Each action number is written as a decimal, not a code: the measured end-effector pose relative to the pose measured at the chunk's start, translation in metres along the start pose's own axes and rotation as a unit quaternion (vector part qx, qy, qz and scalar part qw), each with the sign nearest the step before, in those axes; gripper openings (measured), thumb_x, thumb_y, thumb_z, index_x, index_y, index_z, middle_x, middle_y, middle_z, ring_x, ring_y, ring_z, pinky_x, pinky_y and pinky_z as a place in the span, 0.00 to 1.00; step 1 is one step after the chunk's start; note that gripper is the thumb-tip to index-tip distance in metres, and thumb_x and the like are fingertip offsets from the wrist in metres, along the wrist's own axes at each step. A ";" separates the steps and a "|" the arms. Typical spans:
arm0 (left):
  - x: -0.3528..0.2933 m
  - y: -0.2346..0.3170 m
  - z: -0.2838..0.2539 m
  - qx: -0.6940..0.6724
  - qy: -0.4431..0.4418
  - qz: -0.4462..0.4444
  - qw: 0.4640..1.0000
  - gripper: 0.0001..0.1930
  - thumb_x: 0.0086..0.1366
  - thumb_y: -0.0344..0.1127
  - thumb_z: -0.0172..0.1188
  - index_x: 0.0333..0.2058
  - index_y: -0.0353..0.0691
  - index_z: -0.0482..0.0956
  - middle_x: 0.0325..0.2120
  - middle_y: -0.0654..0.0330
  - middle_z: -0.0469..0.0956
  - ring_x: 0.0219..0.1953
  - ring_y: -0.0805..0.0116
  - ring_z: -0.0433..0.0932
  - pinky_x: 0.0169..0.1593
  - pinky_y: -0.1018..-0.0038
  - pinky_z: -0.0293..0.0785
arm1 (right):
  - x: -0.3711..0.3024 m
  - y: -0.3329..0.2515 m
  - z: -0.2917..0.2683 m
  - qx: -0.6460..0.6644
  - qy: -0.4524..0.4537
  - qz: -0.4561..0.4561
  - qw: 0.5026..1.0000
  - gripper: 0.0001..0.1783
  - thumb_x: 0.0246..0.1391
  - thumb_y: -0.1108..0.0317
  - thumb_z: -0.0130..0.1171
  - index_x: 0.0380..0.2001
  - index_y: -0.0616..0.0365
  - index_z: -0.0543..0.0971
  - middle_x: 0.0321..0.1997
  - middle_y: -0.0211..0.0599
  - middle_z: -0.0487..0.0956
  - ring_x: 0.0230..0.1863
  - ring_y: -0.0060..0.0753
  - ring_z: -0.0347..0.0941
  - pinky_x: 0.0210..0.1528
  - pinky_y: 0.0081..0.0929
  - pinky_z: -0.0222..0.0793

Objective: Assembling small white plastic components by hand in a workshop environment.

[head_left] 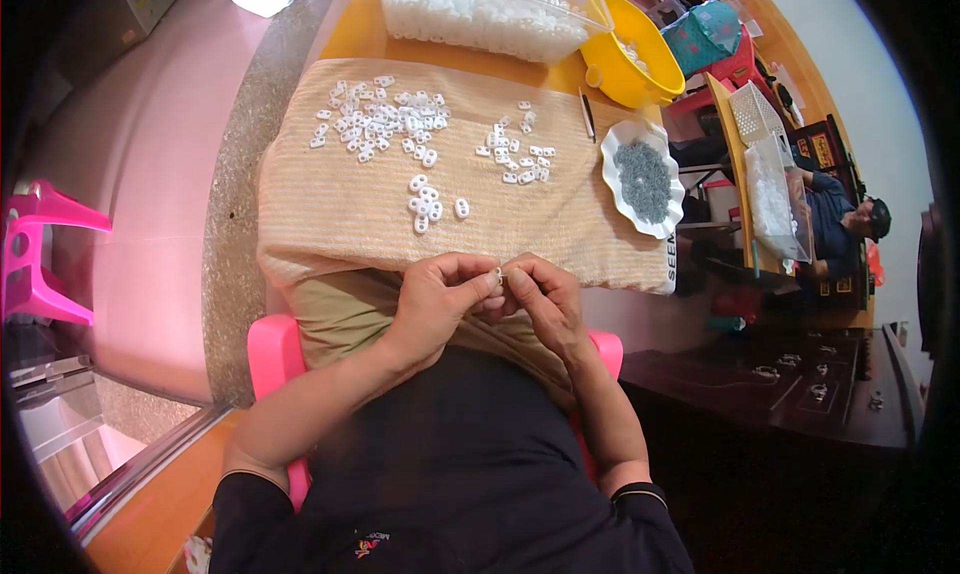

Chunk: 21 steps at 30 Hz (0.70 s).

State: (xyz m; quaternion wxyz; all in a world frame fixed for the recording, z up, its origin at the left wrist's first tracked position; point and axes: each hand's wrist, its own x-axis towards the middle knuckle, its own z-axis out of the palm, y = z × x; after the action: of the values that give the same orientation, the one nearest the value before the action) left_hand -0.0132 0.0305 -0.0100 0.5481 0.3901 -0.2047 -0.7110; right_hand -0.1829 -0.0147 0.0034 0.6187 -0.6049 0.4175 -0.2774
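Note:
At the table's near edge, my left hand (438, 299) is closed in a pinch on a small white plastic piece (499, 274). The fingertips of my right hand (545, 296) press together right beside that piece; whatever they grip is too small to make out. Ahead of the hands lies a little cluster of white two-hole plastic pieces (424, 206), with a single piece (462, 208) to its right. A larger pile of such pieces (380, 119) spreads farther back on the left. Smaller white pieces (515, 154) lie scattered right of centre.
A beige cloth (340, 209) covers the table. On the right, a scalloped white dish (610, 174) holds small grey parts; a pen (587, 114) lies behind it. A clear bin (480, 44) and yellow basket (600, 59) stand at the back. Another person (835, 219) sits far right.

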 end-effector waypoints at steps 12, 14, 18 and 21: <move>0.001 0.003 0.000 -0.023 0.009 -0.011 1.000 0.10 0.62 0.28 0.59 0.41 0.31 0.76 0.33 0.58 0.79 0.32 0.75 0.79 0.39 0.81 0.78 | -0.001 0.001 0.003 0.067 -0.004 0.025 0.997 0.13 0.60 0.71 0.54 0.46 0.67 0.73 0.34 0.39 0.79 0.31 0.28 0.77 0.33 0.23 0.77; 0.001 0.003 0.000 -0.027 0.007 -0.011 1.000 0.10 0.62 0.28 0.59 0.41 0.30 0.75 0.33 0.58 0.79 0.32 0.75 0.79 0.39 0.81 0.78 | -0.002 0.001 0.002 0.072 -0.005 0.029 0.997 0.14 0.59 0.71 0.54 0.46 0.67 0.73 0.34 0.40 0.79 0.30 0.27 0.77 0.32 0.23 0.77; 0.000 0.004 0.000 -0.029 0.007 -0.012 0.999 0.10 0.62 0.28 0.59 0.41 0.30 0.75 0.33 0.58 0.79 0.32 0.74 0.79 0.39 0.81 0.78 | -0.002 0.000 0.004 0.073 0.010 0.022 0.997 0.14 0.59 0.72 0.55 0.46 0.67 0.72 0.32 0.39 0.79 0.29 0.27 0.77 0.31 0.23 0.77; 0.000 0.005 -0.001 -0.028 0.002 -0.008 1.000 0.09 0.62 0.28 0.59 0.40 0.30 0.76 0.32 0.58 0.79 0.32 0.74 0.79 0.39 0.80 0.78 | -0.002 -0.003 0.007 0.083 0.038 0.028 0.995 0.12 0.59 0.73 0.55 0.45 0.67 0.73 0.32 0.39 0.79 0.28 0.26 0.77 0.31 0.23 0.76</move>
State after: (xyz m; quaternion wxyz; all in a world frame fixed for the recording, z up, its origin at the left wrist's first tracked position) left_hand -0.0098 0.0291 -0.0072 0.5533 0.3777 -0.1802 -0.7202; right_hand -0.1777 -0.0097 0.0063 0.6579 -0.5286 0.4330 -0.3167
